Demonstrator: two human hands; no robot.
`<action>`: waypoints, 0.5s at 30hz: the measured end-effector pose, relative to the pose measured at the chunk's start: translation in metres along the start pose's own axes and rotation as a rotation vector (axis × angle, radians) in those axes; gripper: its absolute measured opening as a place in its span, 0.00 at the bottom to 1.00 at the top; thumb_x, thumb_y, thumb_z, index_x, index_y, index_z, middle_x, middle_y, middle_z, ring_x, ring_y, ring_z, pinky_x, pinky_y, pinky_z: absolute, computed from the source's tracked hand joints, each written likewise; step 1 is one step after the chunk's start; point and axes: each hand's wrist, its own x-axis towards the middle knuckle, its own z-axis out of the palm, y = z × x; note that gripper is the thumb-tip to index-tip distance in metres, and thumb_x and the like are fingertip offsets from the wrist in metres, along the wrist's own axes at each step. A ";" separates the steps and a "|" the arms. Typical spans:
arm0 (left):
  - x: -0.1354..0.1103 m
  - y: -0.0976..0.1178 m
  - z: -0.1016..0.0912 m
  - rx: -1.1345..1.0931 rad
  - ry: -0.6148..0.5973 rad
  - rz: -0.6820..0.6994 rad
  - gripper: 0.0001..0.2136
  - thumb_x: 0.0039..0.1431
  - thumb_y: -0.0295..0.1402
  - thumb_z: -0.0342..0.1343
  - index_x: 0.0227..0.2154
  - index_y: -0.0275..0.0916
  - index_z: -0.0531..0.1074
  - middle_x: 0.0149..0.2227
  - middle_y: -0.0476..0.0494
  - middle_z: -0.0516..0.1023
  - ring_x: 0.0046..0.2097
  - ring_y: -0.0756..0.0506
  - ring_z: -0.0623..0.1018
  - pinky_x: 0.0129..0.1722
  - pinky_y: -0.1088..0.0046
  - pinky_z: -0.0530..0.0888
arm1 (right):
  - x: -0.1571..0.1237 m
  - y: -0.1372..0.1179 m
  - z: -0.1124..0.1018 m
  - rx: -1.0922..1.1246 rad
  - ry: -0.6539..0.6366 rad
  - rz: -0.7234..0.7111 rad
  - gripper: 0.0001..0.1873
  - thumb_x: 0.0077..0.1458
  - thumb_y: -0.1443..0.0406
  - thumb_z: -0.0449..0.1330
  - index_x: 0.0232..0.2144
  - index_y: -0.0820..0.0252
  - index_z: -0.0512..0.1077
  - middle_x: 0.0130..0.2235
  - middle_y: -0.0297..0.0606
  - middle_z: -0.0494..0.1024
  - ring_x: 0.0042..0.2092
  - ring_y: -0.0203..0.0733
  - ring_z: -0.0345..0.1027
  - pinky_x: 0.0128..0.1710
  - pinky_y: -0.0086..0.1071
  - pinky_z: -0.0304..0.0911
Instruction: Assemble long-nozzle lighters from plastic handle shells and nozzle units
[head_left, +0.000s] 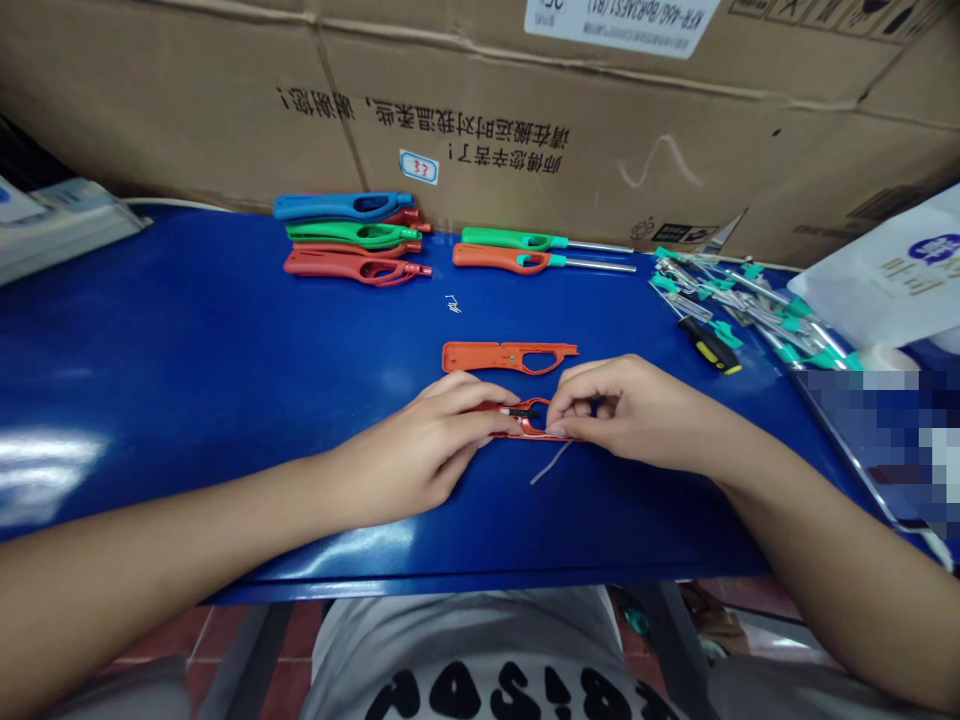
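At the middle of a blue bench (pixel 187 380), a worker's left hand (pixel 431 440) and right hand (pixel 630 410) meet over an orange lighter shell (pixel 529 420) that lies flat on the surface. Each grip is pinched on it with the fingertips, the left from 9 o'clock and the right from 3 o'clock, near the trigger loop. A second orange shell (pixel 510 356) lies just beyond at 12 o'clock, and a thin white strip (pixel 551 463) lies just beside the hands at 6 o'clock. A stack of blue, green and red shells (pixel 352 240) sits at 11 o'clock, with a green lighter (pixel 514 239) and an orange lighter (pixel 510 260) side by side near 12. At 2 o'clock are a heap of metal tubes (pixel 750 300) and a screwdriver (pixel 709 343). Cardboard boxes (pixel 600 120) wall off the far edge.
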 end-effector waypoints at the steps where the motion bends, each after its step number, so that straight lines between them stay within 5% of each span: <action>1: 0.000 0.000 0.000 0.002 -0.001 0.000 0.17 0.70 0.22 0.46 0.56 0.37 0.72 0.58 0.37 0.73 0.59 0.41 0.70 0.60 0.58 0.70 | 0.000 0.000 0.000 0.001 -0.001 0.002 0.07 0.58 0.66 0.62 0.30 0.58 0.80 0.31 0.34 0.80 0.32 0.35 0.69 0.30 0.29 0.60; 15: -0.002 0.000 0.001 0.005 0.003 0.015 0.16 0.70 0.22 0.47 0.56 0.38 0.73 0.58 0.37 0.73 0.59 0.41 0.70 0.60 0.57 0.70 | -0.004 -0.003 0.001 -0.051 0.011 -0.067 0.07 0.59 0.68 0.61 0.30 0.58 0.78 0.30 0.33 0.78 0.30 0.33 0.67 0.30 0.29 0.58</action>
